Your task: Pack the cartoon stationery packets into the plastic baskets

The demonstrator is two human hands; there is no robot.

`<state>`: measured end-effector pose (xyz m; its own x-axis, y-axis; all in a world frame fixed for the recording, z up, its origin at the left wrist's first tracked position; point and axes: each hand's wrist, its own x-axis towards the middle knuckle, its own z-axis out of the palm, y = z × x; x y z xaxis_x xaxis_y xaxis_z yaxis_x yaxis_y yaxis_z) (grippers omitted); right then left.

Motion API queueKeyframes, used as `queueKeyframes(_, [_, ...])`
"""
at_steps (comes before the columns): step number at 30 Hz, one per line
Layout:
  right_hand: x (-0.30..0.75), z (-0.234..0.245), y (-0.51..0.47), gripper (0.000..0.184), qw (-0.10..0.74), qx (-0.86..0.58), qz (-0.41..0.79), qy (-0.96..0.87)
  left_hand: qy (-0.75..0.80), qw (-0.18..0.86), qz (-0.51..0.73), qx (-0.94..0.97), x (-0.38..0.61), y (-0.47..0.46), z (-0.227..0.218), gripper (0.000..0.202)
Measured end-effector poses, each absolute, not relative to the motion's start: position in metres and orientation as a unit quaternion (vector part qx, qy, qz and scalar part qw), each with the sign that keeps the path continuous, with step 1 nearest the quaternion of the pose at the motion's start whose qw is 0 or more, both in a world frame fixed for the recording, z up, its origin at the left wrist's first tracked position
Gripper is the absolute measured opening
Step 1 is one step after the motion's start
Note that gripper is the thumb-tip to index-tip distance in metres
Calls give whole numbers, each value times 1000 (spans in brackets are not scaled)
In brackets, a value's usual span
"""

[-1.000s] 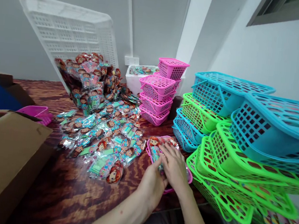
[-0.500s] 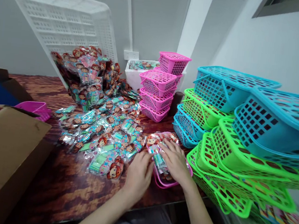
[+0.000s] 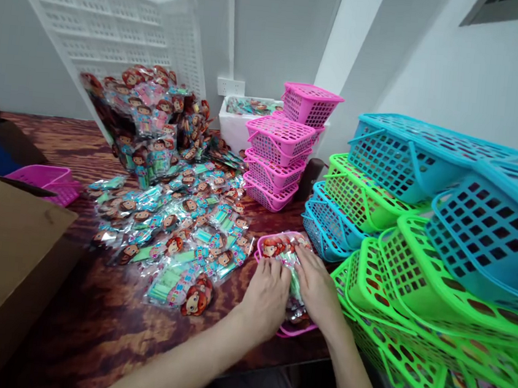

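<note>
A small pink basket [image 3: 261,242] stands near the table's front edge, with clear plastic packets [image 3: 281,246] inside that show a red-haired cartoon figure and green pieces. My left hand [image 3: 267,293] has its fingers bent down onto a packet at the basket's left side; its fingertips are partly hidden. On the right side of the basket, my right hand [image 3: 323,290] lies over the packets with its fingers stretched out. Both hands cover much of the basket. To the left, a loose packet [image 3: 179,287] lies at the near edge of a spread pile of similar packets [image 3: 196,212].
A tilted white crate [image 3: 101,23] spills packets at the back left. Stacked pink baskets [image 3: 278,140] rise behind. Blue baskets [image 3: 392,162] and green baskets [image 3: 418,260] crowd the right. A cardboard box [image 3: 7,254] and a pink basket [image 3: 47,181] sit at the left.
My left hand has moved right, from beside the basket onto the packets in it. My right hand has shifted to the basket's right side. The view has turned slightly.
</note>
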<state>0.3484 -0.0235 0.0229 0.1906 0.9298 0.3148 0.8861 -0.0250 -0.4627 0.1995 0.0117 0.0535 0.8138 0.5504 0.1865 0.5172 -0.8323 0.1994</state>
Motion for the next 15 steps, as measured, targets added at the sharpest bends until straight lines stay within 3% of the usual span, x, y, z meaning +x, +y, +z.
queueKeyframes(5, [343,21,-24,48,256,-725,18,-639,236,-21,101,966,190,22,47,22])
queueKeyframes(11, [346,15,-29,46,310,-710,40,-630,274,3,184,944,191,48,50,18])
queueKeyframes(15, [348,17,-34,43,366,-696,68,-614,241,33,185,952,197,49,38,42])
